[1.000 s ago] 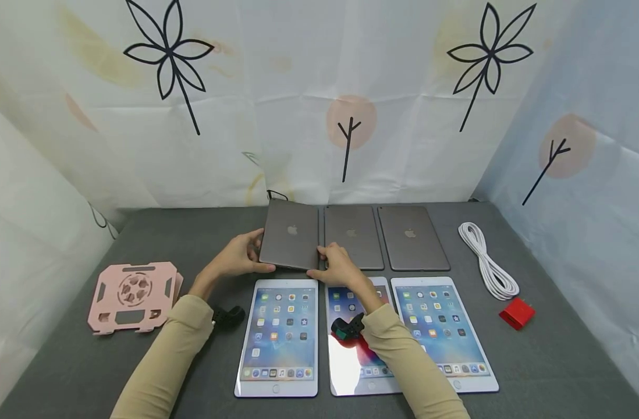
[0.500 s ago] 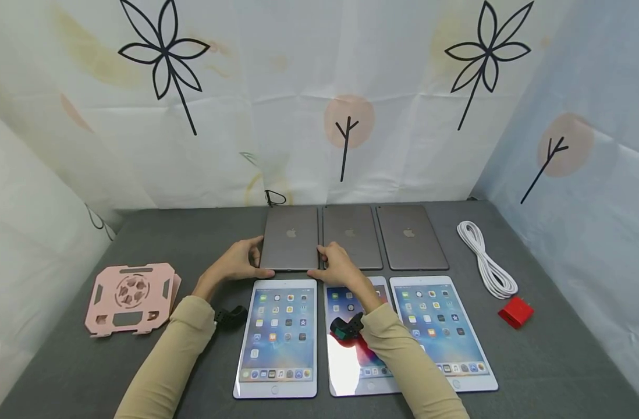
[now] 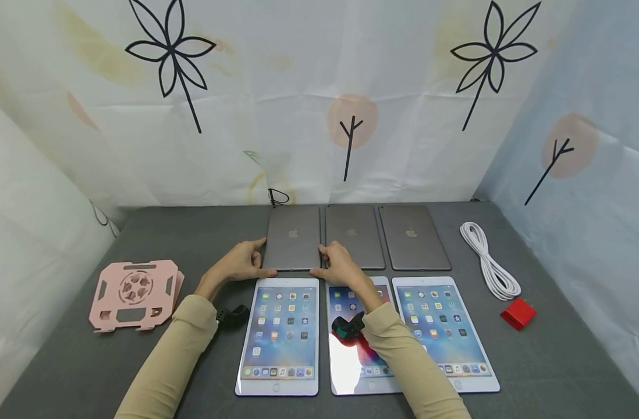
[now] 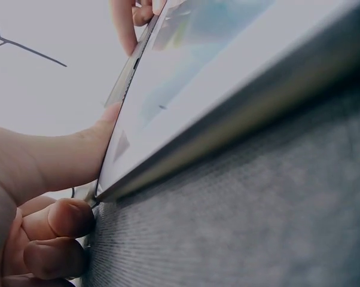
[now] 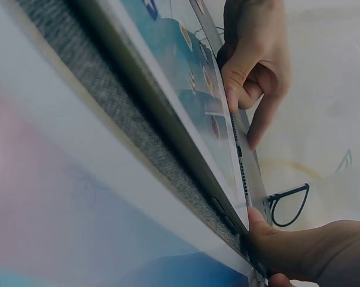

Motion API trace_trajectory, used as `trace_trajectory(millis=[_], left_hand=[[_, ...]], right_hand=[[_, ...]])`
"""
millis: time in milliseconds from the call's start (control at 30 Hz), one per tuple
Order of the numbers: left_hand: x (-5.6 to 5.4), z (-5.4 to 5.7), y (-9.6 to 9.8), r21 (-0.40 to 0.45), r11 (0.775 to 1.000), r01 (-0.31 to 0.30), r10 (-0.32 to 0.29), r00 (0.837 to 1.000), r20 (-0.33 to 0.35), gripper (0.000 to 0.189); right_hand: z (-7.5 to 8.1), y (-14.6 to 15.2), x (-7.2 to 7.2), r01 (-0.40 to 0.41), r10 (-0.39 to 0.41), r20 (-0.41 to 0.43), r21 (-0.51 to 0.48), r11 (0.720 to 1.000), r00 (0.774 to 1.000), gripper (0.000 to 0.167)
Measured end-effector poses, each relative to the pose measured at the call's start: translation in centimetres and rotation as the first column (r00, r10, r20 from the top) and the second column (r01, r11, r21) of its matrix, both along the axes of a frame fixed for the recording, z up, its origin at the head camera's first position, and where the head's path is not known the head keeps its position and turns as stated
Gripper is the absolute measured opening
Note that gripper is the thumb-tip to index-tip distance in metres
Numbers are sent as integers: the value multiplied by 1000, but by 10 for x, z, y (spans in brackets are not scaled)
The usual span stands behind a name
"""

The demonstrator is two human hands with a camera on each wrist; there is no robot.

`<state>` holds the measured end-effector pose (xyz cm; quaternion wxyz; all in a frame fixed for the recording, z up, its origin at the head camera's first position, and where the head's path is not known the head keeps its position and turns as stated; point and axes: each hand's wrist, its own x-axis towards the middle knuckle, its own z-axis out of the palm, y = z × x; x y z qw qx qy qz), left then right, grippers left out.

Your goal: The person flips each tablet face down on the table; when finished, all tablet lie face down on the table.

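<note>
A grey-backed tablet (image 3: pixel 293 233) lies face down at the left of the back row, logo upward. At its lower left corner my left hand (image 3: pixel 238 261) holds it, thumb along the near edge and index finger against the side. My right hand (image 3: pixel 341 267) grips the lower right corner in the same way. In the left wrist view, the left thumb (image 4: pixel 66 155) touches the tablet's end edge, the other fingers curled below. The right wrist view shows the right thumb (image 5: pixel 261 226) at that edge too. A lit white tablet (image 3: pixel 277 337) lies just in front of both hands.
Two more grey tablets, one in the middle (image 3: pixel 353 235) and one at right (image 3: pixel 414 235), complete the back row. Two lit white ones (image 3: pixel 442 331) (image 3: pixel 345 366) lie in front, partly under my right arm. A pink stand (image 3: pixel 133 294), coiled white cable (image 3: pixel 489 262) and red block (image 3: pixel 518 314) lie at the sides.
The left grey tablet, tilted with its far end raised a second ago, has come down flat in line with its neighbours. Both hands have stayed at its near corners.
</note>
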<state>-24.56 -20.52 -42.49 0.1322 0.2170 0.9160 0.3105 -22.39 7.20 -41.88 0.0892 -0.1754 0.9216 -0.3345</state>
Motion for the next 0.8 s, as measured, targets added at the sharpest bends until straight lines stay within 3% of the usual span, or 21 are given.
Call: trace_trajectory(millis=[400,800], left_hand=[[0,-3,-2,38,999,-27,27,1000,-9,98],[5,-8,-1,83,993,-89,91,996,-19,94]], right_hand=[[1,0,3,-32,33,-21,69,997,999,72],[-1,0,8,12,-12,-14,-31,999,1000,70]])
